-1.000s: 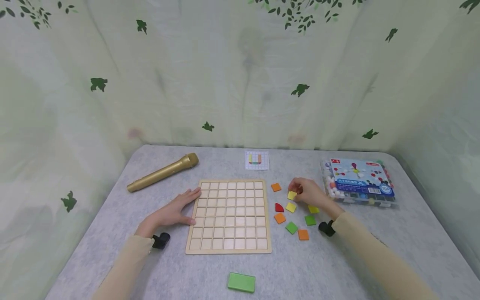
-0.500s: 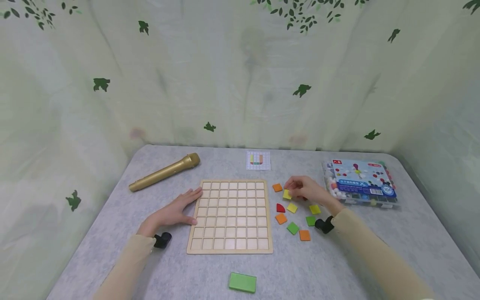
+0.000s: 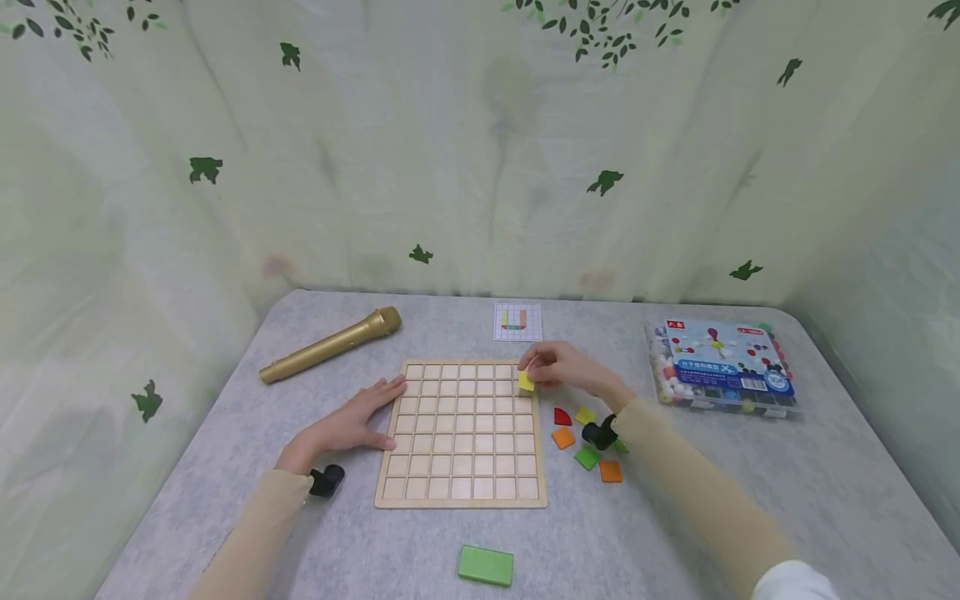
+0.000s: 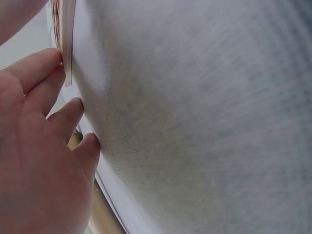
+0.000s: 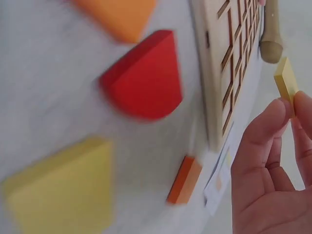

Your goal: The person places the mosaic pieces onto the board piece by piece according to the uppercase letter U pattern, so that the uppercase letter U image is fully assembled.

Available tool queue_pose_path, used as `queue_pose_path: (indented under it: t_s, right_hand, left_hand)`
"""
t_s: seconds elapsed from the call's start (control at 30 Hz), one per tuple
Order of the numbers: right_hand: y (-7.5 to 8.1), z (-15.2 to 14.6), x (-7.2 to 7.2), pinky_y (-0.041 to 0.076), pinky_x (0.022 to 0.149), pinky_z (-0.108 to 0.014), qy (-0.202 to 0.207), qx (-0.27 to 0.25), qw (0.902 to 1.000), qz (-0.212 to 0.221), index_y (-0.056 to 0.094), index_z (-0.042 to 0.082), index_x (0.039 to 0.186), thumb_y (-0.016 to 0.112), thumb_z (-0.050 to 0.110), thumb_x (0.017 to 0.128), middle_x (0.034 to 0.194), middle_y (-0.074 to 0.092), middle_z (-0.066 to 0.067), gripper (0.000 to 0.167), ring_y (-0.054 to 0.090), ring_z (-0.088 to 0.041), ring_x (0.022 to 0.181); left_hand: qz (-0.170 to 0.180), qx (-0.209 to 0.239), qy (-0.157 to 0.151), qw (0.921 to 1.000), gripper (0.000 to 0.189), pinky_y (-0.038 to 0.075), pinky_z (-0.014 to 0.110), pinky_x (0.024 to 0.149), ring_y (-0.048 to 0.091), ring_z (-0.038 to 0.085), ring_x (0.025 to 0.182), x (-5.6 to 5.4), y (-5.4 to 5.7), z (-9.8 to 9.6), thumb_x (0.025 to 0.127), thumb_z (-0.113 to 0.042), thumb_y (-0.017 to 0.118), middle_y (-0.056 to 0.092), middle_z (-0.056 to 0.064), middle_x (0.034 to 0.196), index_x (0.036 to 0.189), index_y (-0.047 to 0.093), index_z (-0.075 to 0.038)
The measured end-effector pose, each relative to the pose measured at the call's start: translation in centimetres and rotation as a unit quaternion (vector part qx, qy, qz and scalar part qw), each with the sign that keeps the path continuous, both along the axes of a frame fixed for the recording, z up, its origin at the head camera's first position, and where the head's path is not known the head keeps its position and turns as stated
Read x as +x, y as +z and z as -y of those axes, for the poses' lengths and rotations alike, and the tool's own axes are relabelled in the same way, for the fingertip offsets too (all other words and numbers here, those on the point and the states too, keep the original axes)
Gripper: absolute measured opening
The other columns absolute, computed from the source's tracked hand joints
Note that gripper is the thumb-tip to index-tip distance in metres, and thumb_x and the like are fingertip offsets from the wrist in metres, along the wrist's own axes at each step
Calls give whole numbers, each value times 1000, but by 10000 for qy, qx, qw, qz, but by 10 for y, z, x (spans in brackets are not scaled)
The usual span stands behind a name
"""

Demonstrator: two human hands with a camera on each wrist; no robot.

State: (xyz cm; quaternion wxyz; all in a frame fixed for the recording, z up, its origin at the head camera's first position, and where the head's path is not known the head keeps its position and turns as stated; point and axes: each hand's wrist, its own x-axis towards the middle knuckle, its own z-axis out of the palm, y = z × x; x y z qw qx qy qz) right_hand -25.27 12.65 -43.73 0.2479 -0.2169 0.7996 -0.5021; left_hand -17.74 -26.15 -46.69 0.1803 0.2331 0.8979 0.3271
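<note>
Pale curtain (image 3: 480, 150) w/ leaf + bird prints, beyond far edge of grey surface (image 3: 315, 542). Wooden grid board (image 3: 461, 435) flat, mid-surface. Clear plastic box (image 3: 723, 367) w/ blue label far R; gold mic (image 3: 330, 345) far L, lying angled. L hand (image 3: 348, 421) on board's L edge: grip relaxed, fingers straight + spread, holding nothing. R hand (image 3: 566, 368) at board's far-R corner: grip pinched to a tile's thickness, thumb + finger. Green block (image 3: 486, 566) nr side, apart from board. Pattern card (image 3: 517, 322) nr far edge, past board. R of board, loose pcs: green tile (image 3: 587, 457), loose yellow tile (image 3: 586, 415), orange tile (image 3: 563, 437), red quarter-circle (image 3: 562, 417); others partly hidden. Held yellow tile (image 3: 526, 381) in R grip, over board's far-R corner.
</note>
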Motion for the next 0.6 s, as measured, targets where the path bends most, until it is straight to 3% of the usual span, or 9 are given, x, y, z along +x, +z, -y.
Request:
queue_pose_path:
  t_s: [0.27, 0.4, 0.6]
  right_hand:
    - [-4, 42, -10, 47, 61, -31, 308, -215, 9992, 111, 65, 2, 105, 57, 6, 94, 85, 60, -7, 15, 52, -23, 67]
    - [-3, 65, -13, 46, 61, -34, 514, -427, 9977, 92, 64, -3, 107, 55, 3, 94, 83, 60, -8, 17, 50, -26, 65]
    - [-2, 101, -13, 49, 62, -31, 550, -315, 9980, -10, 66, -3, 107, 55, 1, 93, 81, 61, -8, 18, 53, -25, 65]
  left_hand:
    - [-19, 22, -33, 10000, 98, -1, 58, 112, -1, 42, 142, 1, 1, -1, 80, -37, 76, 10, 17, 158, 152, 20, -1]
    - [-8, 24, -28, 10000, 97, -1, 58, 112, -1, 42, 142, 1, 3, -2, 80, -35, 76, 10, 18, 158, 151, 20, 0]
    - [45, -3, 23, 10000, 97, -1, 59, 112, -1, 42, 142, 2, 4, -3, 80, -36, 76, 10, 16, 158, 151, 21, -1]
